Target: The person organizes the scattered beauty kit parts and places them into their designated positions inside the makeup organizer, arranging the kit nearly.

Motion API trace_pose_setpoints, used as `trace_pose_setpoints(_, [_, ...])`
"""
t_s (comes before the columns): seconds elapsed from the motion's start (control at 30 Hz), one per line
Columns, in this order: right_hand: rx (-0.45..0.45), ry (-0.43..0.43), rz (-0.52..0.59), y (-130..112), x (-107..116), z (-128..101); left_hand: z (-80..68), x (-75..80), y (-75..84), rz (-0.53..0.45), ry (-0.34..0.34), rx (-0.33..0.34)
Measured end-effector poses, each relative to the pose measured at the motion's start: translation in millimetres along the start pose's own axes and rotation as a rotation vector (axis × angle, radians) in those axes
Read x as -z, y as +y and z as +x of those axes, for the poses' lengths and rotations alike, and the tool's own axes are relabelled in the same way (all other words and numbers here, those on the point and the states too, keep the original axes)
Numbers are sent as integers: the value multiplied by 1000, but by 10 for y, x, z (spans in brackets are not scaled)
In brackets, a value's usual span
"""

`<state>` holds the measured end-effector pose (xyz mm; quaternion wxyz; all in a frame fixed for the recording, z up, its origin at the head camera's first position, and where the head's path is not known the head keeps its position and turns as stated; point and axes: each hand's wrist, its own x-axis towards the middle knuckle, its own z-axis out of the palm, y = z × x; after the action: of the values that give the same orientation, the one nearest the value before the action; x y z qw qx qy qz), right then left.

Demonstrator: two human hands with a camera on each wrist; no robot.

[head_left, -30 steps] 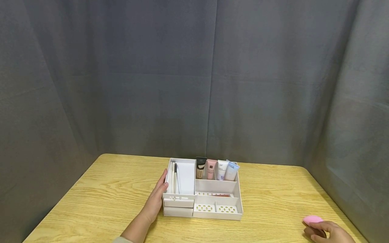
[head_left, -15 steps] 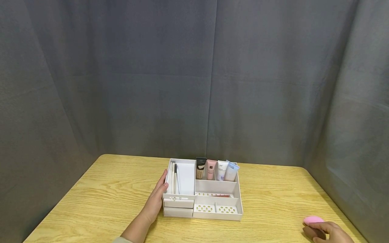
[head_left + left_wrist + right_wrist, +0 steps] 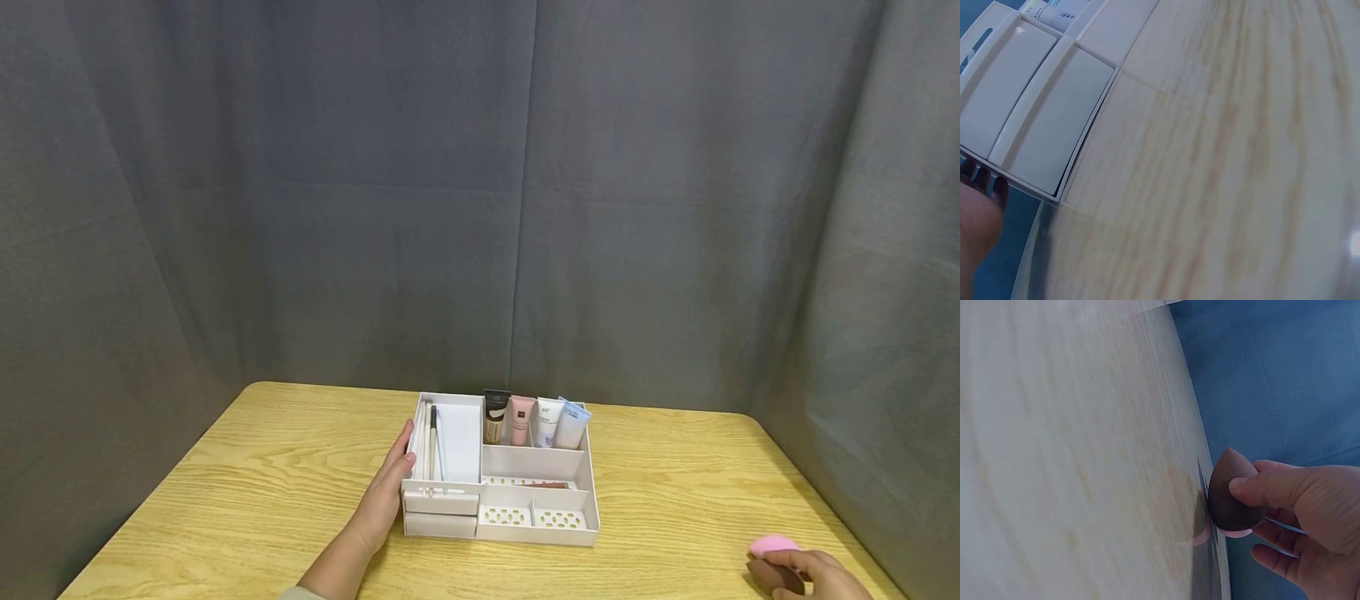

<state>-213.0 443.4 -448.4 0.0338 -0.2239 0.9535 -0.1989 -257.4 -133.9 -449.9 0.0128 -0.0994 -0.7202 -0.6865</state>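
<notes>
A white compartment organizer (image 3: 525, 457) stands mid-table in the head view. It holds several tubes (image 3: 534, 419) upright at the back and brushes (image 3: 431, 450) in its left bay. My left hand (image 3: 392, 479) lies flat against its left wall, fingers straight. In the left wrist view, fingertips (image 3: 985, 182) touch the organizer by its two drawers (image 3: 1038, 122). At the table's near right corner my right hand (image 3: 797, 575) pinches a brown teardrop sponge (image 3: 1234, 497) between thumb and fingers. A pink sponge (image 3: 774, 546) lies just behind it.
The wooden table (image 3: 262, 483) has its right edge close to my right hand (image 3: 1285, 519). Grey curtain (image 3: 480, 192) hangs behind and on both sides. Bare wood lies between the organizer and the sponges.
My right hand's thumb and fingers have drawn a little closer round the brown sponge. The left hand and the organizer have not moved.
</notes>
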Motion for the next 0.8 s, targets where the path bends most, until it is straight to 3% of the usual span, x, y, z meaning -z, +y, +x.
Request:
trace_pose_setpoints(0.17, [-213,84,-87,-250,-69,46,2,1,-3,1,-1,-1])
trace_pose_setpoints(0.27, [-308,147,-68,-407,-114,85,5,2,-8,2,-2,-4])
trace_pose_setpoints(0.53, [-368,211,78,-755,-118,252,11,-1,-13,17,6,-3])
trace_pose_setpoints(0.8, [-268,303,126,-1135,-117,449,2,-5,0,17,6,2])
